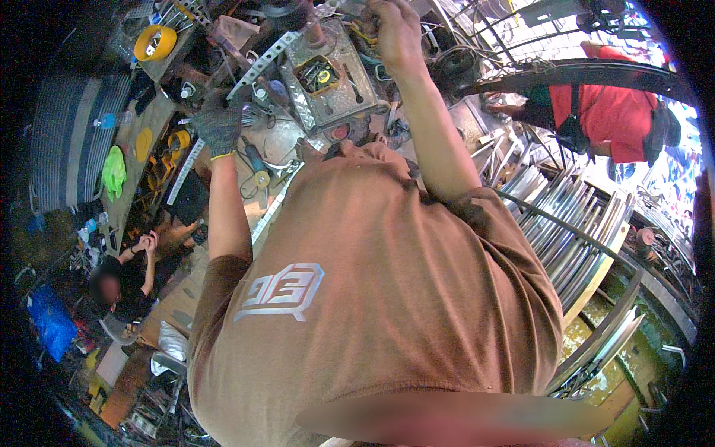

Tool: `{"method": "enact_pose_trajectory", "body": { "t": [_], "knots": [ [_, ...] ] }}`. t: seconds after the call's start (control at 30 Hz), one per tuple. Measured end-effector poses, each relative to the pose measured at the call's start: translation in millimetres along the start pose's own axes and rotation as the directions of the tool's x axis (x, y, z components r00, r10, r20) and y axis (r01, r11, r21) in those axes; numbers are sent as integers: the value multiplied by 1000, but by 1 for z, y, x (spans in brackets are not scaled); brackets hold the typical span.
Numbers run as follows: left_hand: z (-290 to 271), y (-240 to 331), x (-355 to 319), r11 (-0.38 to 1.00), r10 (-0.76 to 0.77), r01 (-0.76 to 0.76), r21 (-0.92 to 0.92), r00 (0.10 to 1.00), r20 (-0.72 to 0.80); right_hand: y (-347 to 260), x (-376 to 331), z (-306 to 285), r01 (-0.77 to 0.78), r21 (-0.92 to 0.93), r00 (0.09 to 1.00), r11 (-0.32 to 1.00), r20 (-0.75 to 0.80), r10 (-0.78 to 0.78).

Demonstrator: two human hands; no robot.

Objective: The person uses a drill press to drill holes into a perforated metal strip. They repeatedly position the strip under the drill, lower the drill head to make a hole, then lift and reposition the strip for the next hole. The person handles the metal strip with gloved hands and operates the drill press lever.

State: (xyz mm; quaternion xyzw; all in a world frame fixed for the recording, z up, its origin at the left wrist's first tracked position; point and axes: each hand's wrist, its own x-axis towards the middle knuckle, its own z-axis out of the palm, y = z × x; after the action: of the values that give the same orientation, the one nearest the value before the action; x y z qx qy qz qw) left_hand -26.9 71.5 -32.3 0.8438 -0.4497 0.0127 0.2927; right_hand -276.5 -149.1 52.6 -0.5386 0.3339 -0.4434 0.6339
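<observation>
My left hand point(216, 125), in a dark grey knit glove, is at the near end of a perforated metal strip point(266, 63). Its fingers look closed around that end, though they blend into the dark clutter. The strip slants up and right toward a worn metal machine table point(328, 112). On this table lies a small square tray point(319, 75) of little parts with a yellow ring. Bare, my right hand point(398, 33) is beyond the table's right side at the top edge. Its fingers curl, partly cut off, and what they hold is hidden.
An angle grinder-like tool point(257, 167) lies below my left hand. A yellow tape roll point(155, 43) sits upper left. Metal bars point(551, 216) are stacked at right. A person in red point(611, 123) stands far right; another person point(123, 287) sits lower left.
</observation>
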Motion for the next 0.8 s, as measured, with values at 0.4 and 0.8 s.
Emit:
{"method": "enact_pose_trajectory", "body": {
  "t": [0.4, 0.8],
  "knots": [
    [8, 16, -16, 967, -209, 252, -48, 883, 420, -29, 14, 16, 69, -134, 992, 989, 113, -54],
    [38, 38, -48, 875, -348, 432, -217, 874, 340, -43, 26, 29, 227, -221, 964, 948, 187, -187]
  ]
}}
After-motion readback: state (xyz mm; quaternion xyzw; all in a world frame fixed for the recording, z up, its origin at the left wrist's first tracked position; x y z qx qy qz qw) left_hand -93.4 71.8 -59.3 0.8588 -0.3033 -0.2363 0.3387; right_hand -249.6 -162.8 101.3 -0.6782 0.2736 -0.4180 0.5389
